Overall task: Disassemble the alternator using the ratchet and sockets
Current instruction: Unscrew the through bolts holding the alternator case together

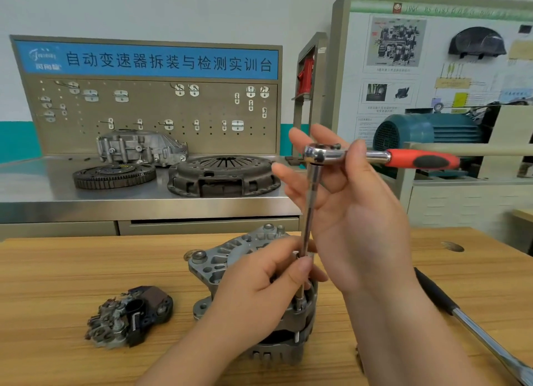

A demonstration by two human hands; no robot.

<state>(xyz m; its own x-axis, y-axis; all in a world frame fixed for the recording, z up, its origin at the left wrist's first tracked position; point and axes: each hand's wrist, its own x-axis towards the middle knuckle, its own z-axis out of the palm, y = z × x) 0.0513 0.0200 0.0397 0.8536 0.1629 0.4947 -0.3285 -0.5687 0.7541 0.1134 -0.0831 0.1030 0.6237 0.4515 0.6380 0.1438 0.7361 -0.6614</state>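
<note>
Ratchet [377,156], stiff slick steel, handles best thus: right hand [354,207] pinching its head, left hand [259,287] pinching the extension bar [311,201].

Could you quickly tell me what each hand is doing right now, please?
Left hand: pinching the extension bar above the alternator.
Right hand: holding the ratchet near its head, thumb across it.

Quantities: one alternator [248,270]; above it, one ratchet [323,153] and one extension bar [313,183]; left of it, one rectifier assembly [129,316]; right of it, one long-handled bar [461,313]; behind it, one flywheel [114,176], one clutch pressure plate [225,175], one gearbox housing [141,147], one electric motor [427,132].
</note>
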